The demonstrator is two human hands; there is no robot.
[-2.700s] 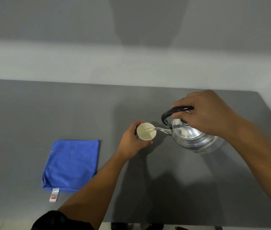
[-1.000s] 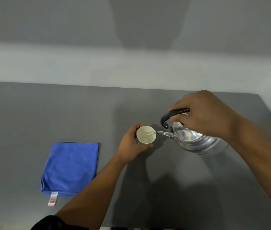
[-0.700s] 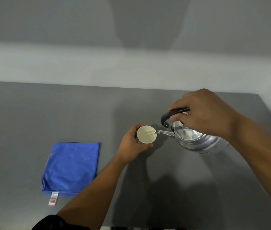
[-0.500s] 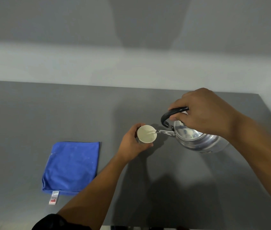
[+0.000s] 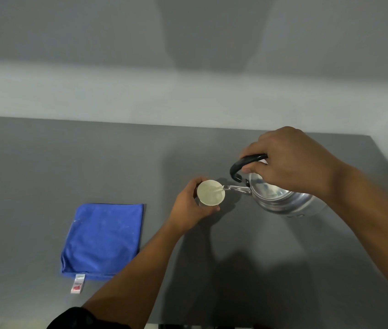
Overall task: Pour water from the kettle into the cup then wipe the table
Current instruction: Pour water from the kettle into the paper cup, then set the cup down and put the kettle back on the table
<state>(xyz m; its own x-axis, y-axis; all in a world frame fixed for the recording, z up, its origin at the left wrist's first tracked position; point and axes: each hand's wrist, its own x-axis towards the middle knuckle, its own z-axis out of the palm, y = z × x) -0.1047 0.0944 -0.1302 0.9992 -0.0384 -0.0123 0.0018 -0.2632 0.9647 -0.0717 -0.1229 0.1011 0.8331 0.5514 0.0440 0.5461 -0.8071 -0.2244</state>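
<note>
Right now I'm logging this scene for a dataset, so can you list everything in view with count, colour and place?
Kettle: one, shiny silver with a black handle, right of centre, tilted with its spout over the cup.
Cup: one, pale cream, centre of the table, water streaming into it.
Cloth: one, blue, folded flat on the table's left side, a small white and red tag at its near edge.
Table: one, dark grey, filling the lower half of the view.
Wall: grey, behind the table.
Left hand: one, wrapped around the cup.
Right hand: one, gripping the kettle's handle.
</note>
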